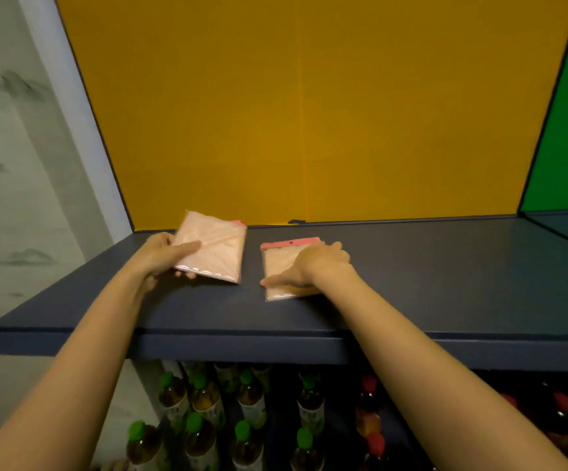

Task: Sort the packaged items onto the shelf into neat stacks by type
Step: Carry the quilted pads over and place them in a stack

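Step in hand: placing and squaring packets on the dark shelf (pixel 445 266). The left hand (pixel 160 256) grasps a pinkish packet (pixel 214 249), tilted, its far edge raised, thumb on top. At its 3 o'clock, just apart, the right hand (pixel 313 263) rests flat, uncurled, on a second packet (pixel 281 263) with a pink header, lying on the shelf. Next move likely calls for laying the held packet down squarely. Bottles (pixel 252 409) stand below at 6 o'clock; nothing obstructs
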A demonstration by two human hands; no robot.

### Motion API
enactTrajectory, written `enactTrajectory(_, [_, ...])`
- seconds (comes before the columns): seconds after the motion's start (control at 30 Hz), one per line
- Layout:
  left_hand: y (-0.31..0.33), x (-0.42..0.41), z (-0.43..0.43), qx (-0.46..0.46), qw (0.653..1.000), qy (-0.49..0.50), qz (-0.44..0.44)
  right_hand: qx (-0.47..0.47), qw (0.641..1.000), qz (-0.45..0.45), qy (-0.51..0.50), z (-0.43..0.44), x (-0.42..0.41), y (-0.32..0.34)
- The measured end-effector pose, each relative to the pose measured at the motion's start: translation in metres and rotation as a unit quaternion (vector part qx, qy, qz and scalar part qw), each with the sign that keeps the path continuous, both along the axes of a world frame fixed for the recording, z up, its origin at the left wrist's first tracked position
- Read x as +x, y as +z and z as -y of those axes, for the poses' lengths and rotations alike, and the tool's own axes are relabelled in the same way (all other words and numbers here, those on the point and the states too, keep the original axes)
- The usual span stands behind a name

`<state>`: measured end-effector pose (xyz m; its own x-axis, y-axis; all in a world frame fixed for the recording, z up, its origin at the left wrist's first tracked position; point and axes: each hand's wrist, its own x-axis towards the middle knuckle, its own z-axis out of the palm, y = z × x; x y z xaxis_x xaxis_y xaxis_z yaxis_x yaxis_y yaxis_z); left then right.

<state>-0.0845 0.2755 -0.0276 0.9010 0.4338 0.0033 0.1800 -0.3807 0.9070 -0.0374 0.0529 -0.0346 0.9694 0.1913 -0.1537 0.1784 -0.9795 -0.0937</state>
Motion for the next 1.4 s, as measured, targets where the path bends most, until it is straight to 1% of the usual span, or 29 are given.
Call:
enactTrajectory(0.13, [-0.007,-0.002,-0.007,-0.078,0.995,0.036,0.055,0.085,0.995,-0.041,-0.035,0.009,-0.004,0.011])
enactTrajectory(0.23, [-0.014,0.000,-0.003,-0.104,0.990,0.038,0.083,0.104,0.990,-0.067,-0.063,0.013,-0.002,0.014])
enactTrajectory(0.33, [-0.019,0.004,0.005,-0.122,0.987,0.036,0.101,0.136,0.984,-0.071,-0.088,0.019,0.003,0.009])
enactTrajectory(0.47, [-0.015,0.011,0.022,-0.133,0.985,0.025,0.105,0.181,0.979,-0.067,-0.072,0.034,0.005,0.003])
enactTrajectory(0.6, [-0.007,0.025,0.059,-0.141,0.984,-0.016,0.111,0.243,0.966,-0.035,-0.085,0.083,0.004,0.007])
enactTrajectory(0.73, [-0.001,0.044,0.128,-0.173,0.976,-0.084,0.102,0.333,0.937,-0.009,-0.106,0.160,0.000,0.015])
enactTrajectory(0.9, [0.001,0.062,0.244,-0.181,0.968,-0.152,0.088,0.394,0.902,0.051,-0.172,0.280,-0.023,0.029])
enactTrajectory(1.07, [-0.002,0.061,0.363,-0.188,0.959,-0.197,0.074,0.421,0.868,0.119,-0.236,0.401,-0.059,0.042])
enactTrajectory(1.27, [-0.013,0.053,0.489,-0.196,0.943,-0.263,0.059,0.485,0.817,0.169,-0.261,0.529,-0.080,0.038])
enactTrajectory(1.4, [-0.024,0.050,0.554,-0.189,0.938,-0.287,0.051,0.511,0.784,0.209,-0.285,0.594,-0.083,0.034])
